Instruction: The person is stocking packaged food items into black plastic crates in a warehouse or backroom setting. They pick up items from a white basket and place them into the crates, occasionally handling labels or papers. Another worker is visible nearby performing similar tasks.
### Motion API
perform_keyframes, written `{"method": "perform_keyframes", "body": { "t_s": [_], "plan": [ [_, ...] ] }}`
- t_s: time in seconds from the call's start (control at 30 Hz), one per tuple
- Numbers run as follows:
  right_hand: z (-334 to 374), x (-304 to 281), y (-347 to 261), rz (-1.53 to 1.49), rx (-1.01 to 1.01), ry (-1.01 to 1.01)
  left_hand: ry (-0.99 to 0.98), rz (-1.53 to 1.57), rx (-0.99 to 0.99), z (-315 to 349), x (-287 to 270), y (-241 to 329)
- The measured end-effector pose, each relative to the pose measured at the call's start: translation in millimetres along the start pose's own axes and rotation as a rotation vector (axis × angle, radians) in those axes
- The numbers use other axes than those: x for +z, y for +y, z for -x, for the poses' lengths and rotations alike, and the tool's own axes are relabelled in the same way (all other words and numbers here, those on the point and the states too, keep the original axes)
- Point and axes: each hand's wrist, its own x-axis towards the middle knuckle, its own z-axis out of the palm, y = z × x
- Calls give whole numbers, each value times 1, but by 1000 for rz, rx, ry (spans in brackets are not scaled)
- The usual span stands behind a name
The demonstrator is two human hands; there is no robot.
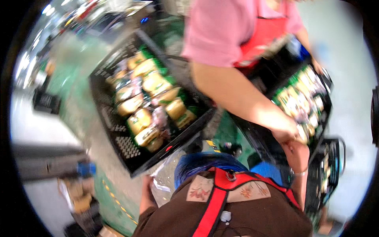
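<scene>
My left hand (pixel 147 182), low at left, is at the near corner of a tilted black crate (pixel 112 130); its fingers are blurred and partly hidden. Inside the crate lie several clear-and-green packs of pale yellow food (pixel 156 83). My right hand (pixel 297 153), with a bracelet at the wrist, has its fingers curled at the near end of a second black crate (pixel 256 136), which also holds several such packs (pixel 302 93). A co-worker's hand (pixel 285 132) touches or overlaps it, hiding what my fingers close on.
The co-worker in a pink top (pixel 221 31) and red apron (pixel 262 37) leans across from the far side, their arm over the second crate. Another black crate (pixel 329 170) stands at right. Cardboard boxes (pixel 79 193) lie at lower left, near a yellow-striped floor line (pixel 114 201).
</scene>
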Motion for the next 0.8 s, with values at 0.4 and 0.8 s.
{"method": "perform_keyframes", "body": {
  "t_s": [0.4, 0.8],
  "plan": [
    [63, 34, -58, -127, 152, 386, -587, -25, 1234, 90, 96, 268],
    [-11, 93, 92, -165, -51, -263, -690, -218, 1296, 160, 145, 346]
  ]
}}
